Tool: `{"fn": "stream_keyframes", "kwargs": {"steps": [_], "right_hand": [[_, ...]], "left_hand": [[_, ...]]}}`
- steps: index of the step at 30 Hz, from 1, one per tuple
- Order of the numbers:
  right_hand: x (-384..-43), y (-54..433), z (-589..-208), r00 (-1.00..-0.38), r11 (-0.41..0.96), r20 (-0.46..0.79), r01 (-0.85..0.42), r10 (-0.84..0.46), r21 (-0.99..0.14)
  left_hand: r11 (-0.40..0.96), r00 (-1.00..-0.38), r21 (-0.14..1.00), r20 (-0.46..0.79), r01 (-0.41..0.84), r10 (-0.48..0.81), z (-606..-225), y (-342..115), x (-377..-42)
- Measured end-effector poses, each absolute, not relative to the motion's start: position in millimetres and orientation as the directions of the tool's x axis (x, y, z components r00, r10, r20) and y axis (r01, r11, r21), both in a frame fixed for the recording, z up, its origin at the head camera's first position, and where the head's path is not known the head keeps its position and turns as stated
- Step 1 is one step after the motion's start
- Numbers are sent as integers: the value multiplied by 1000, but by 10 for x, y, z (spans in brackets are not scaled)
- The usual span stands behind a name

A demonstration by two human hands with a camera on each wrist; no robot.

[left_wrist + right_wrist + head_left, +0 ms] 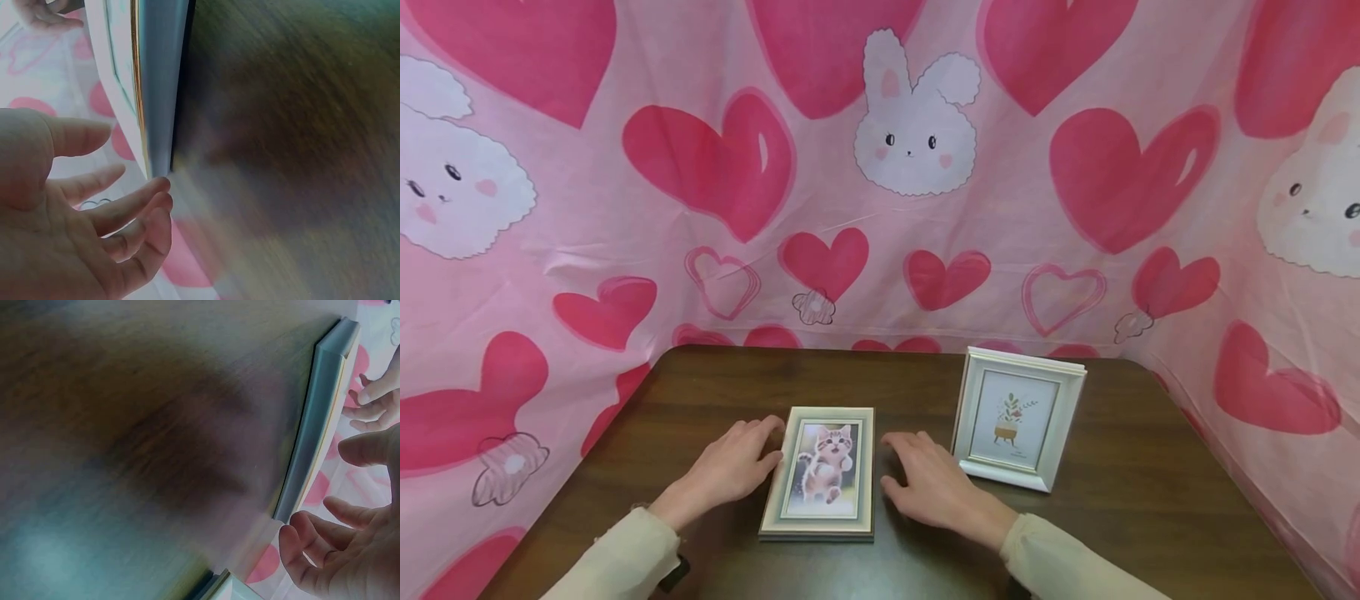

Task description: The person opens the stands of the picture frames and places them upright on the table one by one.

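A cream picture frame with a kitten photo (827,467) lies face up on the dark wooden table (715,558). My left hand (730,462) is at its left side, fingers loosely bent, fingertips right by the edge. On the other side my right hand (928,483) has its fingers relaxed, a small gap from the frame's right edge. In the left wrist view the frame's side (161,87) rises just beyond the left fingertips. The right wrist view shows its opposite side (312,425) near the right fingers. Neither hand holds anything.
A second white picture frame (1021,417) with a potted-plant print stands upright at the right, just behind my right hand. A pink cloth (820,200) with hearts and rabbits hangs around the table's back and sides.
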State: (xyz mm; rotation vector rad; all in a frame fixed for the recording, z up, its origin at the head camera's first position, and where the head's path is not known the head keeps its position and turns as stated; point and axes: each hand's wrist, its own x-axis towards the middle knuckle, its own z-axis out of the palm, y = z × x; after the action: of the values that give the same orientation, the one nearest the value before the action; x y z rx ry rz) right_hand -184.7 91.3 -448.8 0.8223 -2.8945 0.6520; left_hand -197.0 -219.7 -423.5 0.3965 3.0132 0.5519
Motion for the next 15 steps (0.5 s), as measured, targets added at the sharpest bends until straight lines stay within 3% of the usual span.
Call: {"fn": "stream_keyframes", "kwargs": {"steps": [15], "right_hand": [[-1933,816,-4495,-872,784,29,-454,-489,-424]], "left_hand": [[867,-950,443,-95,227,297,-4269,-2269,-2033]]}}
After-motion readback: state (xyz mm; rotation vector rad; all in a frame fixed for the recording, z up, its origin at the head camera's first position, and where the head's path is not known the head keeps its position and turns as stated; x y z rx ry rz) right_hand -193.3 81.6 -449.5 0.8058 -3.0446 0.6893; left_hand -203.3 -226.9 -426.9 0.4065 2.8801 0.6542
